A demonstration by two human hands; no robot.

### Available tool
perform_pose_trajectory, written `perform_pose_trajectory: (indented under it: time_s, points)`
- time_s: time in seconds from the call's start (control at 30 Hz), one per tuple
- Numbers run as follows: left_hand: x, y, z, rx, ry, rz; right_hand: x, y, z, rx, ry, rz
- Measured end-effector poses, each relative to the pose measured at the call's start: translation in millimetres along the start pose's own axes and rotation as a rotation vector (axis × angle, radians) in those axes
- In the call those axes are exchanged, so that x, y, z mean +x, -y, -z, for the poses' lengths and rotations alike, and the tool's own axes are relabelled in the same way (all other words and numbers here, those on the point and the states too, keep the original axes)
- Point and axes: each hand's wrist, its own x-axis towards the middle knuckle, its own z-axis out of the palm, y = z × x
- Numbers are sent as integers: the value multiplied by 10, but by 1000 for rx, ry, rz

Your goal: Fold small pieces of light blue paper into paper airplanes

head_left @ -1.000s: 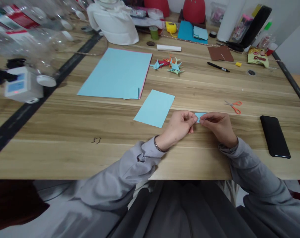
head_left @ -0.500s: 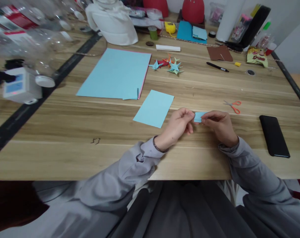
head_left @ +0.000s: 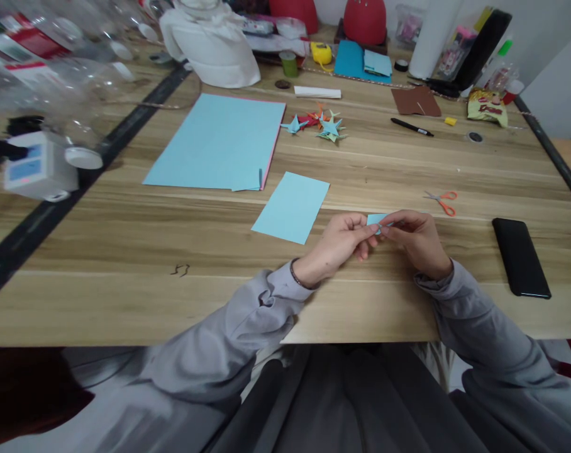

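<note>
Both hands hold a small piece of light-blue paper just above the table, near its front edge. My left hand pinches its near side, with the thumb lying across the paper. On the right, my right hand grips the other side between thumb and fingertips. The fingers hide much of the piece. A light-blue paper sheet lies flat to the left of my left hand. Beyond my right hand rest small scissors with orange handles.
A large stack of blue paper lies farther left, beside folded paper stars. A black phone is at the right, a pen behind the scissors. Plastic bottles and a white box crowd the left; a tape measure sits at the back.
My left thumb has moved right across the small blue paper, close to the right fingertips, covering more of it. The view has shifted slightly; the other things have stayed put.
</note>
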Motion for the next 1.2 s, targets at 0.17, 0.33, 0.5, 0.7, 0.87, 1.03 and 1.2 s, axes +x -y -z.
perform_pose_trajectory:
  time_s: [0.17, 0.33, 0.5, 0.7, 0.87, 1.03, 1.2]
  points:
    - [8, -2, -3, -17, -7, -1, 6, -10, 1, 5, 4, 0]
    - [15, -25, 1, -77, -4, 31, 16, -14, 19, 19, -14, -5]
    - [14, -33, 11, -103, -23, 40, 25, -20, 27, -1, -33, -8]
    - [17, -3, 21, -2, -20, -22, 28, -24, 12, 2, -32, 3]
    - [33, 21, 24, 31, -11, -48, 24, -1, 0, -35, -25, -7]
    - [44, 46, 26, 49, -11, -65, 20, 14, -26, -61, -27, 23]
    - [33, 28, 34, 55, 19, -62, 15, -4, -25, -45, -67, 15]
